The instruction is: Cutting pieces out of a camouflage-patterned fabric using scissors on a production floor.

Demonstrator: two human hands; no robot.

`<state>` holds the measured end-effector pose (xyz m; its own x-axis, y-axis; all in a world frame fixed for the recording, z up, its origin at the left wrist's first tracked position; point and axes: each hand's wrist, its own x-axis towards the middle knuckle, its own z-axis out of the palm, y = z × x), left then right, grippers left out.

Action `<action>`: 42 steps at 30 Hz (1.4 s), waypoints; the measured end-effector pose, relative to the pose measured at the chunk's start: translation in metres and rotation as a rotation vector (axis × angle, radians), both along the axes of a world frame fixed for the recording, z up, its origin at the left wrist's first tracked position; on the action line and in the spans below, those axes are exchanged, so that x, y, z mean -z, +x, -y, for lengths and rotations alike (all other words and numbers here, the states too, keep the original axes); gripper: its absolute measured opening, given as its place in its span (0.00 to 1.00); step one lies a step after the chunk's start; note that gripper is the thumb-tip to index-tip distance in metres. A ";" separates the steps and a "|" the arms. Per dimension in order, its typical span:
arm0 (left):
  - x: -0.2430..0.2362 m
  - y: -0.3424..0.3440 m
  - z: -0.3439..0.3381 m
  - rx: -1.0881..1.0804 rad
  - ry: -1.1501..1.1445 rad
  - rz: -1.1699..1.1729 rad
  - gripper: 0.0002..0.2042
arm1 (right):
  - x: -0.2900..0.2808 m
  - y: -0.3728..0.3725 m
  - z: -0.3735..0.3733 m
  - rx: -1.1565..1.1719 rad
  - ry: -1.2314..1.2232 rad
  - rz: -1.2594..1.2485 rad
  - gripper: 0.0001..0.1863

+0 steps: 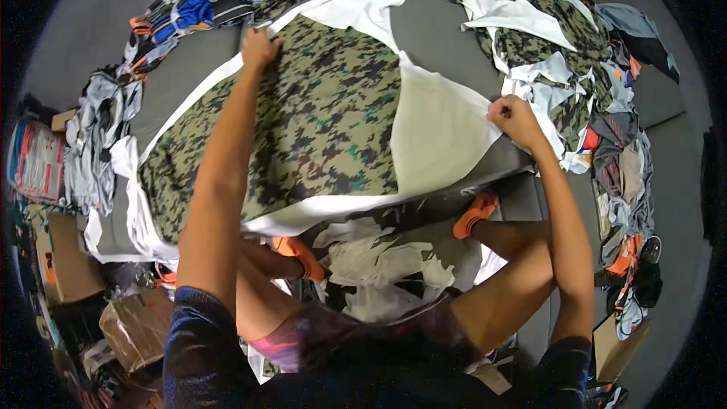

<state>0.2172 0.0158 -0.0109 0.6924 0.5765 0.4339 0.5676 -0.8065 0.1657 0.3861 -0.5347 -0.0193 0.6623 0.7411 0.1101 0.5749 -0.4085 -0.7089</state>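
Observation:
A large piece of camouflage fabric [333, 121] with white borders lies spread over the grey table in front of me. My left hand [261, 49] is at its far edge, fingers closed on the camouflage fabric near the white border. On the right side, a pale off-white fabric panel [435, 129] adjoins the camouflage part and tapers to a corner. My right hand [515, 116] pinches that corner, with the panel stretched toward the right. The near white border hangs along the table's front edge.
More camouflage and white fabric [530, 30] is heaped at the far right. Mixed garments [102, 129] line the left rim, and others [625, 174] the right. White scraps [386, 265] lie between my legs. Cardboard boxes [140, 326] stand at the lower left.

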 end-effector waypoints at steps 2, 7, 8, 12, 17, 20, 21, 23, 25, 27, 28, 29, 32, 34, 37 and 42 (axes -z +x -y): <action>-0.010 0.018 -0.002 -0.027 -0.133 -0.071 0.14 | -0.006 0.003 0.005 0.000 0.003 0.024 0.03; -0.012 0.046 -0.067 0.143 -0.150 -0.268 0.14 | -0.009 0.004 0.002 0.072 -0.098 -0.056 0.01; -0.013 0.049 -0.096 0.139 -0.117 -0.349 0.15 | -0.008 0.006 -0.004 0.085 -0.083 -0.086 0.02; -0.015 0.033 -0.155 0.071 0.077 -0.398 0.16 | -0.003 0.021 -0.002 0.144 -0.044 -0.164 0.02; -0.019 0.039 -0.075 -0.096 -0.016 -0.345 0.18 | 0.004 0.030 0.021 0.164 0.067 -0.242 0.04; -0.039 0.034 -0.044 0.134 -0.005 -0.286 0.18 | -0.016 0.020 0.004 0.072 0.029 -0.159 0.07; -0.039 0.030 -0.043 0.315 0.019 -0.172 0.19 | -0.020 0.014 -0.002 0.038 0.018 -0.133 0.07; -0.025 0.043 0.012 0.661 0.033 0.057 0.18 | -0.020 0.000 -0.003 0.002 -0.012 -0.125 0.10; -0.022 0.043 0.117 0.827 -0.193 0.008 0.19 | -0.020 -0.015 0.008 -0.041 -0.068 -0.091 0.15; -0.032 0.004 0.171 0.930 -0.134 -0.132 0.21 | -0.026 -0.031 0.004 -0.091 -0.071 -0.068 0.17; -0.033 -0.017 0.188 0.897 -0.116 -0.261 0.23 | -0.024 -0.037 0.000 -0.086 -0.114 0.027 0.21; -0.030 -0.034 0.197 0.900 -0.110 -0.264 0.23 | -0.022 -0.042 0.001 -0.071 -0.161 0.122 0.25; -0.024 -0.081 0.196 0.818 -0.030 -0.342 0.26 | -0.017 -0.053 0.011 -0.036 -0.249 0.321 0.32; -0.028 -0.111 0.184 0.810 -0.125 -0.351 0.27 | -0.016 -0.056 0.029 0.014 -0.370 0.250 0.36; -0.034 -0.149 0.174 0.734 -0.170 -0.411 0.27 | -0.011 -0.067 0.032 0.055 -0.470 0.187 0.40; -0.022 -0.177 0.185 0.629 -0.198 -0.314 0.25 | 0.004 -0.102 0.022 0.334 -0.507 0.406 0.36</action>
<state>0.0400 -0.1688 0.0108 0.9932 0.0757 0.0890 0.0515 -0.9675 0.2475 0.2844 -0.5572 -0.0237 0.8417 0.5320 0.0917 0.5399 -0.8293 -0.1440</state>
